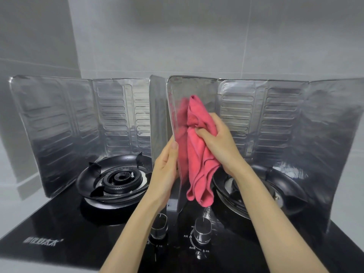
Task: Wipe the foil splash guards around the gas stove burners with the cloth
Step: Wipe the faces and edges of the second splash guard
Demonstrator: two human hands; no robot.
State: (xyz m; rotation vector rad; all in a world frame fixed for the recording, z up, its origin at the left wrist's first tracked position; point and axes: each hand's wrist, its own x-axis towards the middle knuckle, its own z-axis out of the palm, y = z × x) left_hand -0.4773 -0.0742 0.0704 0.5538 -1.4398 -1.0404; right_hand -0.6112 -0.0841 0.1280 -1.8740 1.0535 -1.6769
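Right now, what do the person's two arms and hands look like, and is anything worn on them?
Both forearms are bare up to the bottom edge of the picture: no sleeves show. The left hand and the right hand wear no gloves. I see no rings, watch or bracelet on them. The left thumbnail is short and unpainted.

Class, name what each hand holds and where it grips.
Right hand: pink cloth, bunched near its middle. Left hand: front edge of the foil guard.

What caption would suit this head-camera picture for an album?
Right hand rubs a pink cloth on the foil guard between two burners, left hand steadying its edge.
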